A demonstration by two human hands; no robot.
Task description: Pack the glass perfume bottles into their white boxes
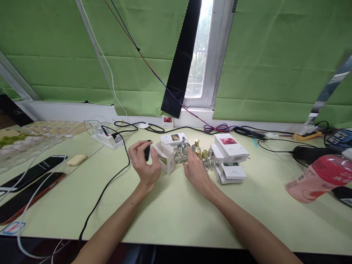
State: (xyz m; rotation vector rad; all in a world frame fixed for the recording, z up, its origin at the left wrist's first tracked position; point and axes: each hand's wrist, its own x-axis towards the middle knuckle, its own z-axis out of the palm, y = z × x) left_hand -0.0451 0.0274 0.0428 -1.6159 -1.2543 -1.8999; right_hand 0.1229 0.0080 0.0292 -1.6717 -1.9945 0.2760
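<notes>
Currently, our left hand (145, 169) holds a small black object (147, 152) between fingers and thumb, just left of an open white box (170, 164) on the desk (176, 212); our right hand (199, 174) is at the glass bottles (181, 157) right of that box, and we cannot tell whether it grips one.

You have bare tabletop (177, 209) between your forearms (121, 214), and also a wide passage from the stacked boxes (229, 148) to the pink bottle (316, 179). Straight ahead, the glass bottles (181, 157) and the open box (168, 163) obstruct your way. On your left, the black cable (128, 160) (please mind it) crosses the tabletop.
</notes>
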